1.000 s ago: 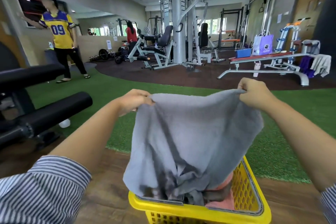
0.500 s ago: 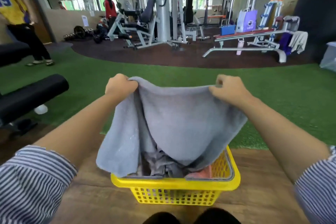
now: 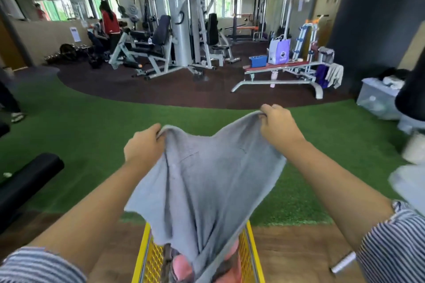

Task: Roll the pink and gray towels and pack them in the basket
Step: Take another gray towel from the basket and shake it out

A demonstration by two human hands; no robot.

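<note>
I hold a gray towel (image 3: 207, 181) spread in the air in front of me. My left hand (image 3: 143, 145) grips its upper left corner and my right hand (image 3: 277, 125) grips the upper right corner, a little higher. The towel hangs down into a yellow plastic basket (image 3: 250, 253) on the wooden floor below. Pink towels (image 3: 181, 267) lie inside the basket, partly hidden by the gray cloth.
Green turf (image 3: 80, 140) stretches ahead, with weight machines (image 3: 161, 53) and a bench (image 3: 282, 69) beyond it. A black padded roller (image 3: 27, 177) juts in at the left. Clear plastic boxes (image 3: 379, 99) stand at the right. A person in red (image 3: 110, 23) is far back.
The towel has been lifted higher out of the basket, with my right hand now above my left. The view has swung to the right.
</note>
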